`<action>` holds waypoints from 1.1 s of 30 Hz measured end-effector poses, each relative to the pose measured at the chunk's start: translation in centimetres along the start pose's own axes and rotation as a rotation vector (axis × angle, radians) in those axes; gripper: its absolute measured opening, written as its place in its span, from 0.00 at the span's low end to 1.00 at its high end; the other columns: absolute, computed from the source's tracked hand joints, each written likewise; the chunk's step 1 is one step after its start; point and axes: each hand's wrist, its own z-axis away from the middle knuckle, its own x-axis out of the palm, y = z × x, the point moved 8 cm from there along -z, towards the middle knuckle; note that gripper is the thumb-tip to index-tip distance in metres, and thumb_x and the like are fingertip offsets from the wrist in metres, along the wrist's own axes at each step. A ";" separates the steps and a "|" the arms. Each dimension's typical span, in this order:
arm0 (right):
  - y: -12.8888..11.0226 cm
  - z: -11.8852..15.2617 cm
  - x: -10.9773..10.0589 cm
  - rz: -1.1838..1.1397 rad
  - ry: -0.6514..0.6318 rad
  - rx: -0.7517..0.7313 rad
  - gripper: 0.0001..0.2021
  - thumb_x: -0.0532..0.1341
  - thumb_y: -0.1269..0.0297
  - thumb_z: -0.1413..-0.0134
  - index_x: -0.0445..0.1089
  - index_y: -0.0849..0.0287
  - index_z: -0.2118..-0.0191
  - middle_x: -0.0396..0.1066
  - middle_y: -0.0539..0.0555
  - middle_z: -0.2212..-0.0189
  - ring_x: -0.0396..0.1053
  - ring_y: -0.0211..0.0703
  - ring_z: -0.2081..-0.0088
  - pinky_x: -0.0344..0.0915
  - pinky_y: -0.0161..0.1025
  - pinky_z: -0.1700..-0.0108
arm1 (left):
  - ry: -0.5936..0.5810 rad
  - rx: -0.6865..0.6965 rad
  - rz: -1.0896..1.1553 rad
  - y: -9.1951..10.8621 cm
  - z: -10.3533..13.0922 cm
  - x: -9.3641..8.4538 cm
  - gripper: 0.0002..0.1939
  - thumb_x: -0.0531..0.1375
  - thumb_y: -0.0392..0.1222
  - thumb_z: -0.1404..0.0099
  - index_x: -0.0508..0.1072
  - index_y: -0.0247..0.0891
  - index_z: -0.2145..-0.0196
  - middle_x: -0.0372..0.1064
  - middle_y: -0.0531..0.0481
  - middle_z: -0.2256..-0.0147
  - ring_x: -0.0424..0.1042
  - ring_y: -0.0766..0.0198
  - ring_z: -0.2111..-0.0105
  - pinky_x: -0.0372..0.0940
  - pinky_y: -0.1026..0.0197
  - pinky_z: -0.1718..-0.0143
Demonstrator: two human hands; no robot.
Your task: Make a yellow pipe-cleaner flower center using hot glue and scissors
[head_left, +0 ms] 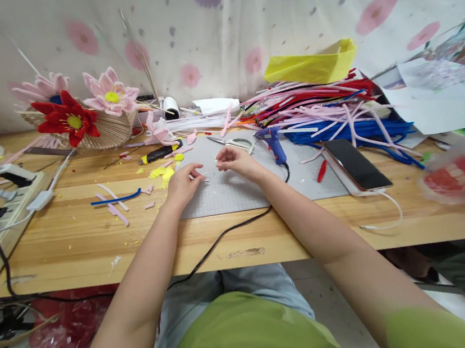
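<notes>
Over the grey cutting mat (235,196), my left hand (185,185) has thumb and fingers pinched together, and a tiny whitish bit shows at the tips. To its right, my right hand (236,161) is pinched too, with a small pale piece at its fingertips, too small to name. The two hands are a short gap apart. Just behind my right hand lie scissors (232,143) with pale handles. A blue hot glue gun (271,142) rests on the mat to the right. Yellow scraps (162,174) lie beside my left hand.
Fuzzy flowers (110,96) stand in a woven holder at back left. Colourful pipe cleaners (326,106) are heaped at back right, near a phone (356,163). A power strip (12,215) sits at left. A black cord (219,238) crosses the table (77,255).
</notes>
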 end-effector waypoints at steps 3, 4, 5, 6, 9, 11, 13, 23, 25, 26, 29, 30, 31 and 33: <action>-0.9 0.3 -2.0 0.116 0.104 -0.016 0.14 0.65 0.58 0.64 0.65 0.59 0.71 0.65 0.47 0.77 0.62 0.32 0.75 0.58 0.34 0.70 | 0.023 -0.008 -0.003 0.2 0.0 -0.1 0.20 0.62 0.39 0.43 0.72 0.42 0.52 0.74 0.53 0.68 0.66 0.67 0.73 0.61 0.62 0.65; -1.0 0.4 -2.3 0.166 0.125 -0.015 0.14 0.64 0.56 0.62 0.66 0.60 0.71 0.65 0.47 0.77 0.60 0.32 0.75 0.57 0.34 0.70 | 0.030 -0.004 -0.001 0.3 0.1 -0.1 0.21 0.62 0.39 0.43 0.72 0.42 0.51 0.74 0.53 0.67 0.66 0.67 0.73 0.61 0.62 0.65; -1.0 0.5 -2.2 0.215 0.129 -0.010 0.14 0.63 0.54 0.60 0.67 0.60 0.71 0.64 0.47 0.77 0.58 0.32 0.75 0.56 0.34 0.71 | 0.034 0.006 0.001 0.4 0.1 -0.1 0.22 0.62 0.39 0.43 0.71 0.42 0.50 0.73 0.53 0.68 0.66 0.66 0.73 0.61 0.62 0.65; -0.8 0.6 -1.8 0.260 0.115 -0.003 0.15 0.62 0.52 0.58 0.68 0.61 0.71 0.63 0.47 0.77 0.57 0.32 0.75 0.55 0.34 0.71 | 0.035 0.020 0.004 0.7 0.1 -0.1 0.22 0.62 0.39 0.43 0.71 0.42 0.49 0.73 0.53 0.68 0.66 0.66 0.72 0.61 0.62 0.64; -0.3 0.7 0.8 0.365 0.005 -0.003 0.16 0.60 0.51 0.54 0.70 0.62 0.71 0.62 0.47 0.78 0.56 0.33 0.75 0.52 0.34 0.71 | 0.013 0.066 0.010 1.3 0.3 0.2 0.21 0.62 0.39 0.43 0.71 0.42 0.50 0.73 0.54 0.69 0.67 0.66 0.71 0.62 0.62 0.62; -0.1 0.8 2.3 0.428 -0.039 -0.005 0.14 0.61 0.54 0.53 0.70 0.62 0.72 0.61 0.46 0.79 0.55 0.32 0.75 0.50 0.34 0.71 | -0.016 0.075 0.009 1.5 0.4 0.5 0.18 0.62 0.38 0.43 0.72 0.41 0.53 0.73 0.54 0.69 0.67 0.66 0.71 0.62 0.62 0.63; 0.1 0.8 2.8 0.484 -0.025 0.009 0.12 0.61 0.57 0.52 0.70 0.63 0.73 0.60 0.45 0.80 0.54 0.32 0.75 0.50 0.34 0.71 | -0.042 0.071 0.012 1.5 0.4 0.8 0.15 0.61 0.37 0.43 0.73 0.41 0.56 0.73 0.54 0.70 0.67 0.66 0.72 0.62 0.62 0.64; -0.3 0.5 0.9 0.559 0.106 0.009 0.09 0.61 0.61 0.51 0.67 0.60 0.75 0.62 0.46 0.79 0.57 0.33 0.75 0.52 0.35 0.69 | -0.039 0.031 0.056 0.5 0.1 1.0 0.03 0.60 0.41 0.43 0.73 0.40 0.71 0.74 0.52 0.69 0.69 0.65 0.69 0.62 0.62 0.65; -1.2 0.7 -0.5 0.526 0.077 0.028 0.10 0.63 0.60 0.52 0.67 0.60 0.76 0.63 0.46 0.80 0.58 0.33 0.76 0.53 0.35 0.70 | -0.015 0.020 0.050 0.3 0.1 0.8 0.03 0.60 0.40 0.42 0.73 0.41 0.70 0.73 0.52 0.68 0.69 0.65 0.68 0.62 0.62 0.65; -1.6 0.9 -1.3 0.506 0.022 0.061 0.11 0.64 0.58 0.54 0.67 0.60 0.76 0.63 0.47 0.81 0.59 0.33 0.77 0.54 0.35 0.71 | -0.004 0.010 0.046 0.2 0.1 0.7 0.03 0.60 0.40 0.42 0.73 0.41 0.70 0.73 0.52 0.68 0.69 0.65 0.68 0.62 0.62 0.65; -2.4 2.9 -4.4 0.469 -0.237 0.206 0.13 0.69 0.57 0.61 0.71 0.61 0.76 0.69 0.51 0.80 0.64 0.35 0.76 0.59 0.36 0.71 | 0.019 -0.014 0.037 -0.2 0.1 0.6 0.03 0.59 0.41 0.42 0.73 0.41 0.70 0.73 0.52 0.68 0.68 0.65 0.69 0.62 0.62 0.66; -2.4 3.8 -6.3 0.477 -0.255 0.264 0.13 0.69 0.56 0.62 0.72 0.61 0.75 0.71 0.53 0.79 0.65 0.36 0.77 0.60 0.36 0.72 | 0.025 -0.017 0.036 -0.2 0.1 0.6 0.03 0.59 0.41 0.43 0.73 0.41 0.70 0.73 0.52 0.68 0.68 0.65 0.69 0.62 0.62 0.66; -2.3 4.7 -8.4 0.512 -0.254 0.325 0.13 0.69 0.55 0.60 0.73 0.62 0.75 0.71 0.54 0.79 0.65 0.36 0.77 0.60 0.37 0.73 | 0.033 -0.021 0.035 -0.3 0.2 0.5 0.03 0.59 0.41 0.43 0.73 0.41 0.70 0.73 0.52 0.68 0.68 0.65 0.69 0.62 0.62 0.66; -1.7 6.2 -12.5 0.658 -0.212 0.426 0.15 0.65 0.51 0.55 0.73 0.60 0.77 0.70 0.55 0.80 0.65 0.37 0.77 0.60 0.37 0.74 | 0.055 -0.036 0.034 -0.3 0.2 0.4 0.04 0.59 0.41 0.42 0.73 0.41 0.70 0.72 0.52 0.68 0.68 0.65 0.69 0.62 0.61 0.65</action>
